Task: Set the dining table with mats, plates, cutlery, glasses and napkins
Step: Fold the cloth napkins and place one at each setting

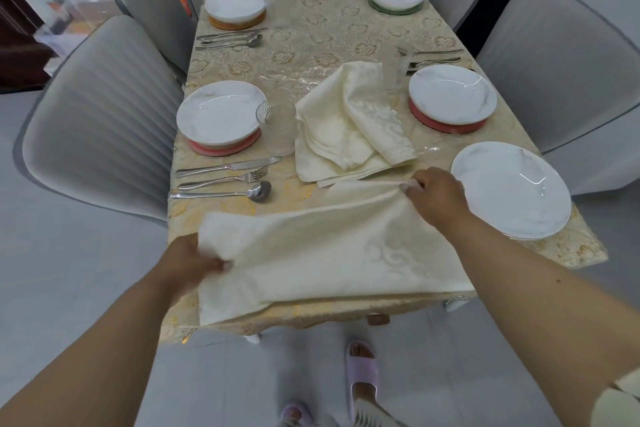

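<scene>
I have the napkin (325,253) spread on the near end of the worktop (311,10), right in front of me, with its near edge drooping over the worktop's lip. Its long axis runs across my view, from low on my left up toward the far right, so it slants a little rather than lying square to the edge. My left hand (194,263) is closed in a pinch on the near-left corner, and my right hand (434,198) is pinched shut on the far-right corner, beside the bare plate (510,189) that has no mat under it. So the cloth lies between the hands, stretched along that diagonal, neither hand clearly closer to its middle. I judge the fold turns on this line: bringing one held corner toward the other along the slant. Beyond the right hand a heap of spare napkins (349,121) sits mid-worktop, nearly touching the far edge of mine, next to a glass (277,126).
</scene>
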Demonstrator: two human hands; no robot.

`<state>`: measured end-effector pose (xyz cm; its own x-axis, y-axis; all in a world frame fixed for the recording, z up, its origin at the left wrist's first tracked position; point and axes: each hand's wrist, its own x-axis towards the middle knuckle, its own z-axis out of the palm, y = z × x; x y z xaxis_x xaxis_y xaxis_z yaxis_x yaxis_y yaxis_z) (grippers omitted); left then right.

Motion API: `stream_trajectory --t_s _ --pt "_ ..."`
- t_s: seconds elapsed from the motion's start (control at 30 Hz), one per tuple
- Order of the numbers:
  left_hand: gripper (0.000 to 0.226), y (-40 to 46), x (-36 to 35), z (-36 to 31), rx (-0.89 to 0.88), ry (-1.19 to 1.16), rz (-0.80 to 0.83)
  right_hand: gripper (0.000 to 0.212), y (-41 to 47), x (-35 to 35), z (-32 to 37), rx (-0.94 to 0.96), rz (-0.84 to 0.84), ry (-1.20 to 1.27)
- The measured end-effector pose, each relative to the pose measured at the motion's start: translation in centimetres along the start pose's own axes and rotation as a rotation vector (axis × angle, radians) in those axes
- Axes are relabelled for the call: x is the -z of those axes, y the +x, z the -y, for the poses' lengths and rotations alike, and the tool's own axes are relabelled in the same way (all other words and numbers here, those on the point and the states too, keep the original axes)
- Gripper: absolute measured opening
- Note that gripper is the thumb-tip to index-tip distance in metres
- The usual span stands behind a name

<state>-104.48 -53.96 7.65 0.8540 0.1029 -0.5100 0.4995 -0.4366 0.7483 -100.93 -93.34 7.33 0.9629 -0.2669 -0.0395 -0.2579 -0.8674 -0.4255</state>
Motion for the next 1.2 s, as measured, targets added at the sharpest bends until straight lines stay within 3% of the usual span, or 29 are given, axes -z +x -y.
stream_trajectory --t_s 0.07,0.13,0.23,0.33,0.5,0.6,0.7,0.77,0.83,0.9,1.03,1.2 --pt "0.041 0.3 0.5 0.1 0.121 0.020 0.110 0.016 0.2 -0.3 0.2 -0.028 0.105 0.118" --pt "0.066 0.8 0.8 -0.3 0.216 -0.188 0.173 0.013 0.3 -0.2 0.9 -0.047 0.203 0.279" --pt "0.042 1.8 0.2 -1.8 0.247 -0.396 0.156 0.009 1.2 0.1 1.7 -0.047 0.361 0.366" --pt "0.029 2.0 -0.2 -2.3 0.176 -0.272 0.126 0.023 1.9 0.7 2.2 0.000 0.449 0.338" --pt "0.045 1.5 2.4 -2.3 0.151 -0.155 0.279 0.009 3.0 1.0 1.4 -0.068 0.448 0.255" --pt "0.022 1.6 2.7 -3.0 0.170 -0.222 0.221 0.018 3.5 0.2 1.8 -0.035 0.481 0.090" --pt "0.033 2.6 2.6 -3.4 0.036 0.008 0.059 0.017 4.1 0.1 2.2 -0.051 0.100 0.123" --pt "0.047 3.1 2.5 -2.9 0.055 0.061 -0.004 0.011 3.6 0.5 2.5 -0.042 -0.118 0.218" --pt "0.050 2.9 1.9 -2.0 0.143 0.067 -0.005 0.006 2.0 0.2 3.1 0.036 -0.043 0.224" --pt "0.053 2.5 1.0 -0.7 0.214 0.125 0.013 0.005 -0.4 -1.2 4.1 0.177 0.167 0.170" --pt "0.052 2.0 0.2 0.4 0.191 0.191 -0.038 0.013 -4.6 -4.8 6.8 0.381 0.430 0.087" --pt "0.047 -0.3 -0.5 1.5 0.266 0.293 -0.033 0.022 -7.3 -7.7 8.5 0.339 0.347 0.066"
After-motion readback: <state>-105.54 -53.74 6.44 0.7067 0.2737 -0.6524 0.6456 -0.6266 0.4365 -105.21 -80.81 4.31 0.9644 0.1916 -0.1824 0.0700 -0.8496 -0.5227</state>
